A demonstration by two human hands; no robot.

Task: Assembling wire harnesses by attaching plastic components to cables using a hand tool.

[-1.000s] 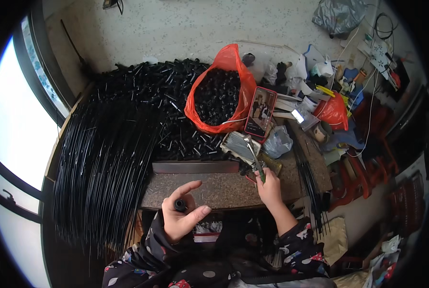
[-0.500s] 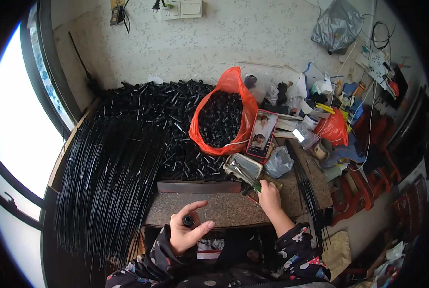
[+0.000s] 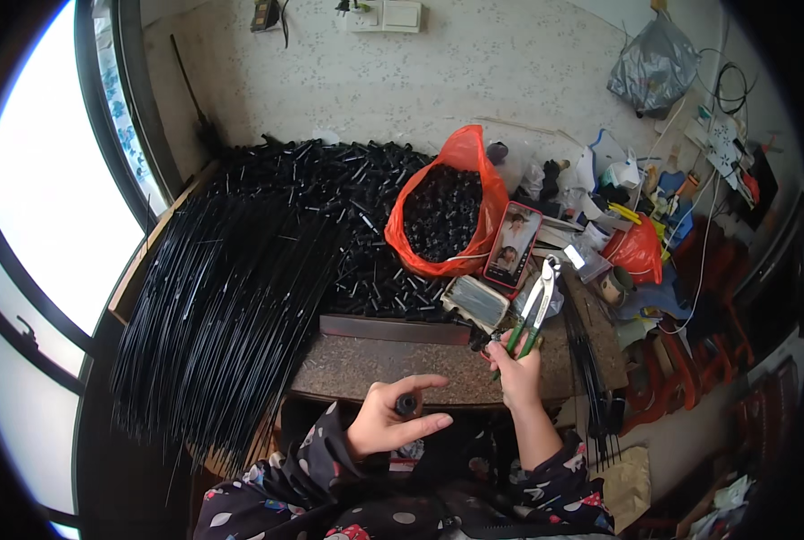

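Observation:
My right hand [image 3: 519, 369] grips the green handles of long metal pincers [image 3: 539, 301], whose jaws point up and away from me. My left hand [image 3: 397, 416] is near the table's front edge. Its thumb and index finger stretch apart, while the other fingers curl round a short black plastic tube [image 3: 406, 404] with its round end showing. Just beyond the pincers lies a shallow tray [image 3: 501, 317] with a pale rim. Small black parts fill an open red plastic bag [image 3: 400, 227] farther back.
Long thin black rods [image 3: 208, 333] cover the left of the table, beside a heap of black tubes [image 3: 307, 171]. A dark strip [image 3: 393, 329] borders the heap's front. A phone [image 3: 514, 243] leans beside the bag. More rods [image 3: 584, 360] and clutter lie at right.
My right hand has lifted the pincers from the tray and turned them upright. My left hand keeps the black tube. The whole view has shifted slightly.

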